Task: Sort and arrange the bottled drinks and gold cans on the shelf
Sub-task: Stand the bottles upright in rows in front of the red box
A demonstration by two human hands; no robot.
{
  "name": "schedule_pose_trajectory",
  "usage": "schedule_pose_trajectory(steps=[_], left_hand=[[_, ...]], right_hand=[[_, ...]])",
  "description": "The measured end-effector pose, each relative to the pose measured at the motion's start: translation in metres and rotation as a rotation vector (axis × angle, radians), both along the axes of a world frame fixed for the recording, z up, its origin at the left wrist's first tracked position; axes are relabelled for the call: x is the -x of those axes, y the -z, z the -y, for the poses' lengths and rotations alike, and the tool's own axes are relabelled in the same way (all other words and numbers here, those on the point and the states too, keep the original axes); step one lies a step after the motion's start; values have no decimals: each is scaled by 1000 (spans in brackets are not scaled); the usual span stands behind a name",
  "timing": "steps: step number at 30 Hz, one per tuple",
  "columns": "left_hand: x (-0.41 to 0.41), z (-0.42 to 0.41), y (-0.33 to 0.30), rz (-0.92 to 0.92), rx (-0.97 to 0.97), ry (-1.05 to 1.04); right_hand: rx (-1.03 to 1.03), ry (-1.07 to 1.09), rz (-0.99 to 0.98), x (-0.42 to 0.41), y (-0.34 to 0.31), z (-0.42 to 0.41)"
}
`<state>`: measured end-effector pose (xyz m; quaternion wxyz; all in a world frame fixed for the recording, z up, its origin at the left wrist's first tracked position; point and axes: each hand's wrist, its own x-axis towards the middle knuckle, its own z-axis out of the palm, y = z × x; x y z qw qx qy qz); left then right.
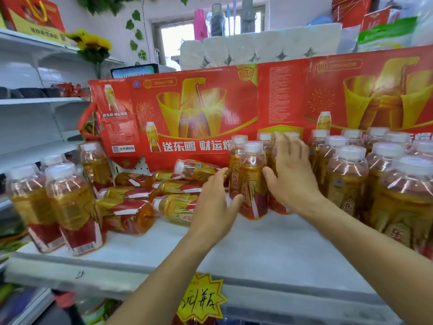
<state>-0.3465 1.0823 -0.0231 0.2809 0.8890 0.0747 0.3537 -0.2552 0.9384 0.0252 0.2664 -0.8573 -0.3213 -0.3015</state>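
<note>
Amber drink bottles with white caps and red-gold labels fill a white shelf (269,240). One upright bottle (252,179) stands at the centre, between my hands. My left hand (215,202) touches its lower left side, fingers fairly straight. My right hand (289,170) lies with spread fingers against the upright bottles just right of it. Several bottles (140,202) lie on their sides at centre left. Two upright bottles (54,202) stand at the front left, and many upright ones (375,179) crowd the right. No gold cans show.
Red and gold cardboard display cartons (210,109) stand behind the bottles. A yellow star price tag (201,299) hangs off the shelf's front edge. White side shelves (35,99) run along the left. Paper rolls (257,45) are stacked behind the cartons.
</note>
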Motion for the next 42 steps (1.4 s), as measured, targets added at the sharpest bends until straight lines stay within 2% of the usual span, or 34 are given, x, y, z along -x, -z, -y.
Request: schedule_pose_trajectory(steps=[1, 3, 6, 10, 15, 17, 18, 21, 24, 26, 28, 33, 38, 42], left_hand=[[14, -10, 3, 35, -17, -29], [35, -33, 9, 34, -50, -126], [56, -69, 14, -47, -57, -221], [65, -103, 18, -189, -114, -282], [63, -120, 18, -383, -432, -360], [62, -122, 18, -411, -496, -359], [62, -123, 17, -401, -468, -341], [62, -127, 14, -240, -137, -280], [58, -118, 3, -63, 211, -193], [53, -104, -5, -13, 376, -84], [47, -89, -13, 42, 460, -22], [35, -42, -39, 108, 326, 73], [16, 5, -56, 40, 118, 252], [8, 7, -57, 25, 217, 395]], right_hand=[[-18, -67, 84, 8, 2, -8], [21, -201, 125, 22, 5, -25], [232, -342, -29, 39, 15, -59], [551, -318, -121, 43, 33, -105], [678, -236, -132, 35, 50, -127], [637, -244, -142, 32, 55, -128], [608, -253, -155, 30, 57, -128], [431, -299, -215, 27, 64, -116], [120, -417, -341, 27, 72, -95], [-11, -483, -419, 30, 76, -80], [-74, -514, -490, 33, 80, -66], [-103, -494, -489, 35, 62, -30], [-190, -501, -398, 36, 16, -8], [-168, -479, -329, 31, 1, 11]])
